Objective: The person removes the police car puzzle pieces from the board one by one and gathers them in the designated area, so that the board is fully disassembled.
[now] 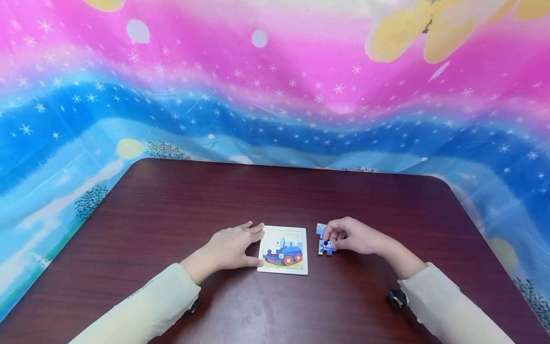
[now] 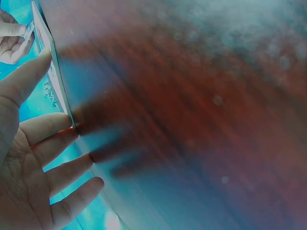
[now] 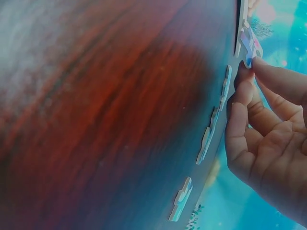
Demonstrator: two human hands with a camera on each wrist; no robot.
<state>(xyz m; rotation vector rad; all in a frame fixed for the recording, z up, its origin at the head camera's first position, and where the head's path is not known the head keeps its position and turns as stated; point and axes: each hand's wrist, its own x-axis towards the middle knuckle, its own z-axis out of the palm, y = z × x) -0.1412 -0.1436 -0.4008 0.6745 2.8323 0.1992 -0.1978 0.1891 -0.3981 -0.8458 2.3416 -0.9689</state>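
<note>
A square puzzle board [image 1: 282,272] with a pale rim lies on the table, showing a blue vehicle with red-and-yellow wheels. My left hand [image 1: 232,246] rests at its left side, the thumb and fingertips spread and touching the edge. In the left wrist view the fingers [image 2: 72,175] look nearly straight. Right of the board, my right hand [image 1: 354,236] pinches a jigsaw piece [image 3: 250,45] between thumb and forefinger, held tilted above the table. Another blue jigsaw piece [image 1: 321,230] shows beside that hand, which partly hides the loose pieces.
More jigsaw pieces [image 3: 207,139] lie in a row on the table in the right wrist view, with a single piece [image 3: 181,200] farther off. The dark red-brown table [image 1: 206,191] has rounded far corners. A pink and blue patterned cloth [image 1: 258,95] hangs behind it.
</note>
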